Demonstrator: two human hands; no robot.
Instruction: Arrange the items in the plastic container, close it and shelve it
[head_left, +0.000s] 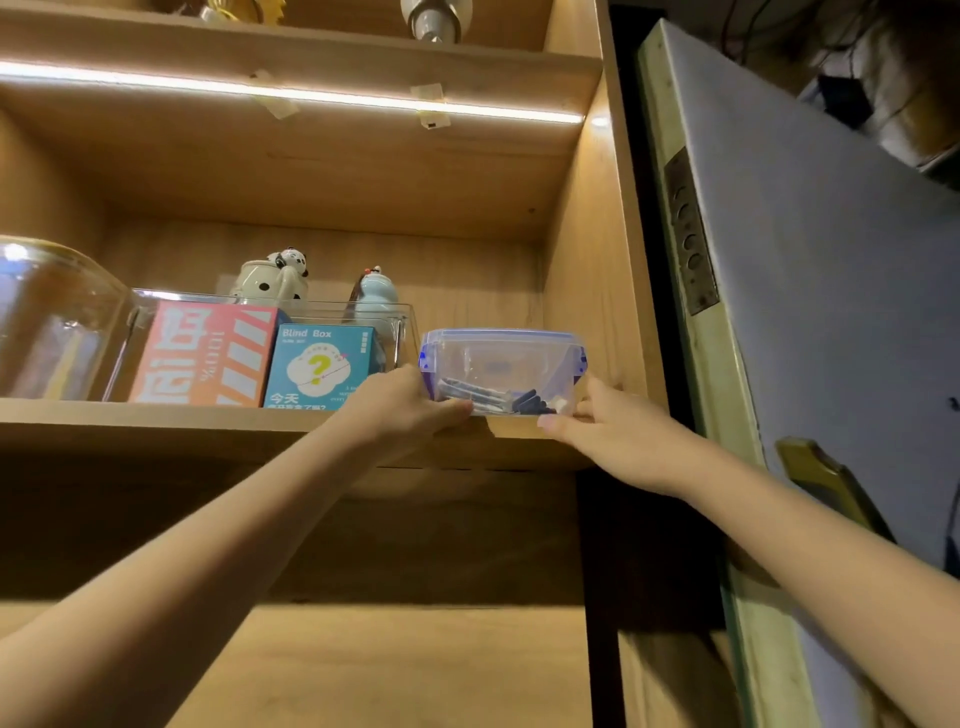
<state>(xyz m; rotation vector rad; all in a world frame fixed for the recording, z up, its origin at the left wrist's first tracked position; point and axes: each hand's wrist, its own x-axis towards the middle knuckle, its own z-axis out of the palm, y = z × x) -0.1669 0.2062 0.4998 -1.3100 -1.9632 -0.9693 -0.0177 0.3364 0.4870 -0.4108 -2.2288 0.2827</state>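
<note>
A clear plastic container (503, 371) with blue clips and its lid on rests on the wooden shelf (208, 421), at the shelf's right end near the side wall. Dark small items lie inside at the bottom. My left hand (402, 402) presses against the container's left lower corner, thumb along its front edge. My right hand (605, 426) touches the container's right lower corner, fingers curled beside it. Both arms reach up from below.
Left of the container stand a teal "Blind Box" carton (319, 366) and an orange box (205, 353) inside a clear bin, with ceramic figurines (275, 275) behind. A glass jar (52, 317) sits far left. The cabinet's side wall (597, 260) is close on the right.
</note>
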